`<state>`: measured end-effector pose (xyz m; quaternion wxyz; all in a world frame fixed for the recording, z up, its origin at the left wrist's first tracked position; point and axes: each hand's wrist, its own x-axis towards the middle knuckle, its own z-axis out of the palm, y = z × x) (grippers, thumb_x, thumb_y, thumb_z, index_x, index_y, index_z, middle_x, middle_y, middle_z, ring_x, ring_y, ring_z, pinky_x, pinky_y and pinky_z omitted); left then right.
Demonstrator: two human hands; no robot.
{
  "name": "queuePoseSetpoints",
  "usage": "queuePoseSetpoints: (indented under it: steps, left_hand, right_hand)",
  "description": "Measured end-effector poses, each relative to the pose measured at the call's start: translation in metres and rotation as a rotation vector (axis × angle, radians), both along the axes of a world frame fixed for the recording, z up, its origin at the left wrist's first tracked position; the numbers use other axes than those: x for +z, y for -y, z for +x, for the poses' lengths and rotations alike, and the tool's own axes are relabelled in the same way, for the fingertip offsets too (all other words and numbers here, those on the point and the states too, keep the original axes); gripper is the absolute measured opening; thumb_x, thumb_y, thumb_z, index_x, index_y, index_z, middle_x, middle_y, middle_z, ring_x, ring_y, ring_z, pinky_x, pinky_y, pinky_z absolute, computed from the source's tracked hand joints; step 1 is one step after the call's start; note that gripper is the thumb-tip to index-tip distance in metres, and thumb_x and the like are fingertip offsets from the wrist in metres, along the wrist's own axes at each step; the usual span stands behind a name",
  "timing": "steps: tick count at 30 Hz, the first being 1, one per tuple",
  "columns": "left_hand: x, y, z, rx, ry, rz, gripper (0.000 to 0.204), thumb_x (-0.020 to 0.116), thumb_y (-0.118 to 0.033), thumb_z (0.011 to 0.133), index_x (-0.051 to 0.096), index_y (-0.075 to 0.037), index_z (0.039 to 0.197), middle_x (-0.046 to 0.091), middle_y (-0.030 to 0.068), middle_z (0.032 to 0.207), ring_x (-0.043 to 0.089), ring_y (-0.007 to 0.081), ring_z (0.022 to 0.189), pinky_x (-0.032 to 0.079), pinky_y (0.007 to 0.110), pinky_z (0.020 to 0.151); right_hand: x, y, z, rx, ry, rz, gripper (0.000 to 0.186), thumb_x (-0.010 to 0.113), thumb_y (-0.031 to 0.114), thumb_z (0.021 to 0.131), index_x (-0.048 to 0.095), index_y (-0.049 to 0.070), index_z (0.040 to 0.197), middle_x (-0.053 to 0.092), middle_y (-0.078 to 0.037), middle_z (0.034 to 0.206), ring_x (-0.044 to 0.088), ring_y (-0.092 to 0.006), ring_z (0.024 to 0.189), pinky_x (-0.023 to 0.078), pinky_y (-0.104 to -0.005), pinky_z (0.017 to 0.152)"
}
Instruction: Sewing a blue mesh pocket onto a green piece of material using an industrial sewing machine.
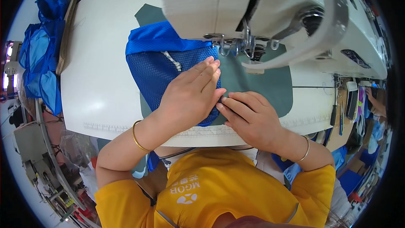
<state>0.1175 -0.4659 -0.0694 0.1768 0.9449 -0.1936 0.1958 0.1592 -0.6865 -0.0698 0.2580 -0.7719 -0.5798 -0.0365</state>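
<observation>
A blue mesh bag (pixel 154 74) with a smooth blue band along its top lies on the table, its right edge running up to the needle area of a white sewing machine (pixel 211 4). A short white cord (pixel 173 61) lies on the mesh. My left hand (pixel 190 88) presses flat on the bag, fingers stretched toward the presser foot (pixel 225 48). Close beside it, my right hand (pixel 253 120) has its fingertips closed at the bag's right edge. The fabric between them is partly hidden by the fingers. Dark green sheet (pixel 270 84) lies beneath the bag.
The white table (pixel 101 80) carries a printed ruler scale (pixel 202 134) along its front edge. Blue fabric pieces (pixel 42 55) hang at the far left. A screwdriver (pixel 333 112) and other tools lie at the right. A curved white guard (pixel 303 55) juts out near the needle.
</observation>
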Motion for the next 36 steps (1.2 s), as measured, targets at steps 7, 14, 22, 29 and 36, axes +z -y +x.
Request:
queuePoseSetpoints:
  steps: [7, 14, 22, 29, 36]
  left_hand:
    - [-0.003, -0.005, 0.005, 0.001, -0.016, -0.016, 0.040, 0.078, -0.015, 0.085, 0.068, 0.006, 0.117, 0.070, 0.0188, 0.121, 0.070, 0.0328, 0.110, 0.057, 0.038, 0.090]
    - [-0.004, -0.011, 0.015, -0.012, 0.022, 0.016, 0.034, 0.075, -0.017, 0.086, 0.069, 0.009, 0.109, 0.068, 0.0195, 0.121, 0.066, 0.0329, 0.119, 0.056, 0.038, 0.096]
    - [-0.004, -0.019, 0.025, -0.005, -0.001, -0.001, 0.033, 0.075, -0.016, 0.085, 0.069, 0.008, 0.107, 0.065, 0.0189, 0.119, 0.066, 0.0333, 0.114, 0.058, 0.038, 0.089]
    - [0.002, -0.016, 0.019, -0.081, -0.002, 0.024, 0.034, 0.072, -0.010, 0.079, 0.068, 0.007, 0.108, 0.067, 0.0184, 0.115, 0.067, 0.0335, 0.112, 0.055, 0.041, 0.096]
    - [0.000, -0.006, 0.011, -0.077, 0.037, 0.038, 0.033, 0.073, -0.005, 0.079, 0.068, 0.010, 0.108, 0.068, 0.0176, 0.115, 0.067, 0.0330, 0.113, 0.056, 0.041, 0.097]
  right_hand:
    - [-0.004, -0.004, 0.005, 0.002, 0.039, 0.022, 0.037, 0.075, 0.013, 0.081, 0.071, 0.001, 0.116, 0.064, -0.008, 0.120, 0.062, -0.0264, 0.112, 0.053, -0.0413, 0.095]
    - [-0.003, -0.010, 0.012, -0.032, 0.033, 0.039, 0.042, 0.076, 0.012, 0.077, 0.070, 0.001, 0.117, 0.063, -0.007, 0.118, 0.061, -0.0263, 0.112, 0.053, -0.0414, 0.094]
    - [-0.004, -0.018, 0.020, -0.044, 0.044, 0.045, 0.038, 0.075, 0.011, 0.078, 0.070, 0.001, 0.114, 0.063, -0.007, 0.115, 0.061, -0.0251, 0.110, 0.053, -0.0405, 0.094]
    - [-0.011, -0.021, 0.025, -0.077, 0.050, 0.101, 0.036, 0.075, 0.010, 0.079, 0.070, 0.002, 0.113, 0.062, -0.006, 0.116, 0.061, -0.0261, 0.111, 0.053, -0.0397, 0.093]
    - [-0.008, -0.018, 0.026, -0.089, 0.008, 0.080, 0.036, 0.077, 0.011, 0.079, 0.069, 0.002, 0.113, 0.062, -0.007, 0.116, 0.061, -0.0264, 0.111, 0.054, -0.0399, 0.094]
